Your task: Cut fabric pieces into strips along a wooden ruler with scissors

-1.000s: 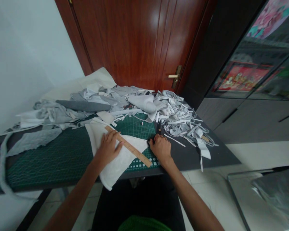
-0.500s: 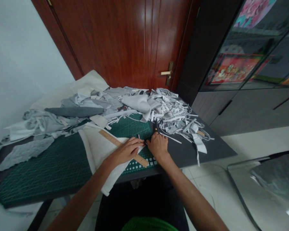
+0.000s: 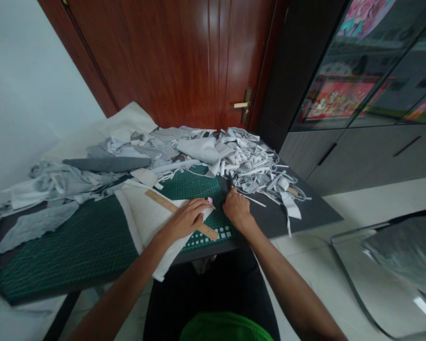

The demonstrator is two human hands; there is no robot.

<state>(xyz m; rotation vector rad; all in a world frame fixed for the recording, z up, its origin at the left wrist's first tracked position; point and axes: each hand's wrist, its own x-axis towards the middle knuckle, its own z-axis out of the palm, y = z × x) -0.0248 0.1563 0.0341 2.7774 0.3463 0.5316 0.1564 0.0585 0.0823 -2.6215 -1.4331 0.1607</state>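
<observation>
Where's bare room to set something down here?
The green cutting mat is bare left of the white fabric, and the dark tabletop is bare right of the right hand, below the scraps. The scraps crowd the table's far side.

Your left hand (image 3: pixel 188 219): palm down, flat, fingers together and extended toward your right, wrist low. Your right hand (image 3: pixel 237 210): knuckles up, fingers curled under, fingertips out of sight, near the left hand but not touching it. Your left forearm (image 3: pixel 128 279): bare, angled up from the lower left. Your right forearm (image 3: pixel 291 289): bare, angled up from the lower right.
</observation>
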